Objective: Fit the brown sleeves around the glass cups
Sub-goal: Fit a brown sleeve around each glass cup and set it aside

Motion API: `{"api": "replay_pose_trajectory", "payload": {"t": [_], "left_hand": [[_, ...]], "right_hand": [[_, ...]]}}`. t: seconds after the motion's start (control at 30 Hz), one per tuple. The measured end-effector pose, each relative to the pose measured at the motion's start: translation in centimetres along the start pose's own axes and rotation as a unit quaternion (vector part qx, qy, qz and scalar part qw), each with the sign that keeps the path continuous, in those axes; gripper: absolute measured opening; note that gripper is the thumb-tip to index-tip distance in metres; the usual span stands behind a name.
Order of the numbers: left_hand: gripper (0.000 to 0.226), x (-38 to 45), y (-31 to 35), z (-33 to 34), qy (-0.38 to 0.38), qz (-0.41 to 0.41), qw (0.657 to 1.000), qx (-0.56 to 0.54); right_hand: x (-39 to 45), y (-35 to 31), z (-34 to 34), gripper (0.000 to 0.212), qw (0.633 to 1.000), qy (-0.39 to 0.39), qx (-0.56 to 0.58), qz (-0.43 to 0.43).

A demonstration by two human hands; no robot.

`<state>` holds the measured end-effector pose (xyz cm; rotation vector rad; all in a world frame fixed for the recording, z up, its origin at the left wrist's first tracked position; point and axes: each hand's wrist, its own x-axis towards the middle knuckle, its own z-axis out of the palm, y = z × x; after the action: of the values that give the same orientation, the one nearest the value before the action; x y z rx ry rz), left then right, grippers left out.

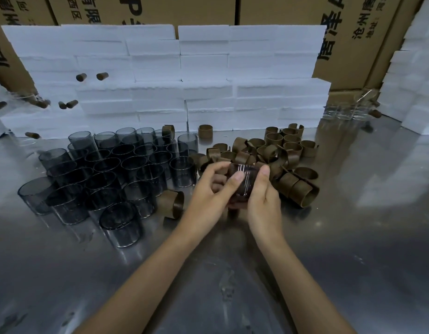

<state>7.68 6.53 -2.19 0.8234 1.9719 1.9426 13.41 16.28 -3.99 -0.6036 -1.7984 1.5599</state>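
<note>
A glass cup with a brown sleeve around it point(244, 182) is held on its side above the metal table, between both hands. My left hand point(208, 189) grips its left end, thumb on top. My right hand point(264, 201) grips its right end, thumb over the rim. Several dark glass cups point(107, 174) stand upright in a cluster to the left. A heap of loose brown sleeves point(276, 153) lies just behind and right of my hands. One brown sleeve point(172, 203) lies alone beside my left wrist.
A wall of stacked white foam blocks point(184, 80) runs along the back of the steel table point(353, 237), with cardboard boxes point(353, 32) behind. Clear glass cups point(343, 112) stand at the back right. More white foam blocks point(416, 80) rise at the right edge.
</note>
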Motion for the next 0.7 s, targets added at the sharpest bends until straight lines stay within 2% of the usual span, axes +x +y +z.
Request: {"api": "replay_pose_trajectory", "payload": {"t": [0.13,0.2,0.3,0.43,0.57,0.7], "left_hand": [[0.026,0.4,-0.6,-0.5,0.032,-0.001,0.999,0.006],[0.031,0.6,-0.9,-0.6,0.036,-0.019,0.999,-0.011],[0.054,0.1,-0.8,-0.2,-0.006,-0.027,1.0,0.006],[0.054,-0.3,-0.5,0.3,-0.025,-0.018,0.999,-0.011],[0.035,0.2,-1.0,0.2,0.024,-0.026,0.998,0.057],[0.048,0.0,-2.0,0.4,0.109,0.017,0.992,0.057]], "right_hand": [[0.1,0.1,-0.1,0.043,0.999,0.017,-0.018,-0.044],[0.0,-0.1,0.1,0.041,0.999,0.01,-0.005,-0.05],[-0.5,-0.2,0.4,0.053,0.998,-0.035,0.029,-0.041],[-0.7,0.1,0.6,0.069,0.993,-0.107,0.057,0.014],[-0.9,-0.4,1.4,0.07,0.994,-0.09,0.057,0.018],[-0.7,0.0,2.3,0.057,0.996,-0.057,0.054,0.033]]}}
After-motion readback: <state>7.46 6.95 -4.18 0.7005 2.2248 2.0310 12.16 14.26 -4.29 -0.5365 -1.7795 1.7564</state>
